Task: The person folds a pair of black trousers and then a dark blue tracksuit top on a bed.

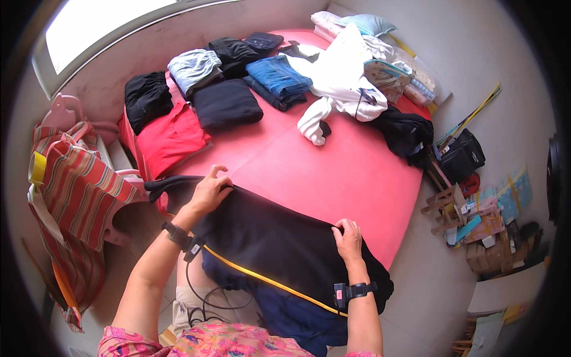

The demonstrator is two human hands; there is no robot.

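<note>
A long black pair of trousers (279, 238) with a yellow stripe along the side stretches across the near edge of the pink bed. My left hand (210, 189) pinches its upper edge toward the left, some fingers raised. Farther right, my right hand (349, 239) grips the same edge between thumb and fingers. One end of the black cloth trails left past my left hand; the other drapes off the bed beside my right wrist. Below the stripe hangs dark navy cloth (285, 315), partly hidden, over my lap; whether it belongs to the same garment I cannot tell.
Folded clothes lie across the bed (333, 184): red cloth (175, 138), a black bundle (227, 108), blue jeans (279, 77). White clothing (342, 71) is heaped beyond. A pink chair (119, 220) draped with striped cloth stands left; boxes (499, 250) clutter the right floor.
</note>
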